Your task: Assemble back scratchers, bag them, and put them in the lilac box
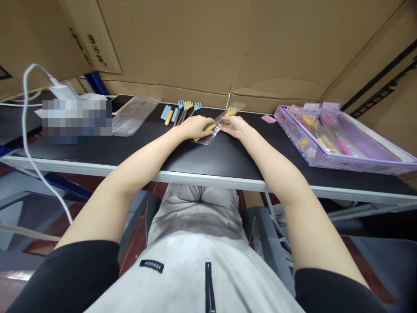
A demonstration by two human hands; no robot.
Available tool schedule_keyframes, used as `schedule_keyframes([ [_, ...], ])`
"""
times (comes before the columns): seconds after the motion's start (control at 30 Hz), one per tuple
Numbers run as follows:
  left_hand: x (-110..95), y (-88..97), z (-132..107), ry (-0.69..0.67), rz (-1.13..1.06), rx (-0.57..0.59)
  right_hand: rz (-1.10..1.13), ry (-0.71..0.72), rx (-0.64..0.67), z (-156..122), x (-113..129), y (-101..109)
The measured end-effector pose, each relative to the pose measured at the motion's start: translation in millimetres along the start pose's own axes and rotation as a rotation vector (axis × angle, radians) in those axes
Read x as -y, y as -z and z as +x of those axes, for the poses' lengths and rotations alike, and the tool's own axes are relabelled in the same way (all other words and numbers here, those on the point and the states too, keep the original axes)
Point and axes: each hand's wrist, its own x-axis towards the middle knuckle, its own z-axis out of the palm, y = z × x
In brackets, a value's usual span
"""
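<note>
Between my hands is a yellow back scratcher with a claw-shaped head (pixel 231 111), in a clear plastic bag (pixel 208 140). My left hand (pixel 195 127) is closed on its yellow handle (pixel 210 127). My right hand (pixel 235 126) pinches the bag near the middle of the scratcher, below the claw. Just beyond my left hand lie several loose scratcher heads on dark stems, with blue claws (pixel 197 105) and a yellow claw (pixel 188 104). Beside them are blue handles (pixel 165 112) and a yellow handle (pixel 168 118). My left fingers partly hide the stems.
A purple display box (pixel 301 145) at the right holds bagged yellow and pink scratchers. Near it lies a pink card (pixel 268 118). Flat clear bags (pixel 135 115), a phone (pixel 122 103) and a white cable (pixel 25 108) are at the left. Cardboard (pixel 195 48) walls the black table's back.
</note>
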Motion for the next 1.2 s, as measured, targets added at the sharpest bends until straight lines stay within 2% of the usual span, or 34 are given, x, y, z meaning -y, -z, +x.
schedule_keyframes([
  [0.1, 9.7, -4.4, 2.6, 0.002, 0.004, -0.007, -0.113, 0.013, 0.022, 3.9, 4.2, 6.7],
  [0.17, 14.4, -5.6, 3.3, 0.008, 0.018, 0.003, -0.270, 0.072, -0.002, 8.1, 7.2, 14.9],
  [0.23, 16.5, -5.4, 3.2, 0.026, 0.033, 0.027, -0.554, 0.182, -0.079, 12.7, 10.0, 25.4],
  [0.33, 18.5, -4.9, 3.0, 0.047, 0.036, 0.049, -1.134, 0.329, -0.189, 18.7, 13.6, 41.3],
  [0.43, 23.6, -8.2, 4.2, 0.053, 0.035, 0.034, -1.476, 0.331, -0.144, 22.7, 15.8, 51.3],
  [0.67, 41.9, -17.4, 9.3, 0.076, 0.076, 0.011, -1.554, 0.370, -0.086, 30.8, 15.4, 58.0],
  [1.0, 42.0, -9.3, 5.5, 0.108, 0.037, 0.019, -1.573, 0.362, -0.071, 27.0, 17.2, 56.3],
  [1.2, 48.3, -4.0, 4.9, 0.074, 0.017, -0.014, -1.627, 0.333, -0.042, 15.6, 20.1, 50.9],
])
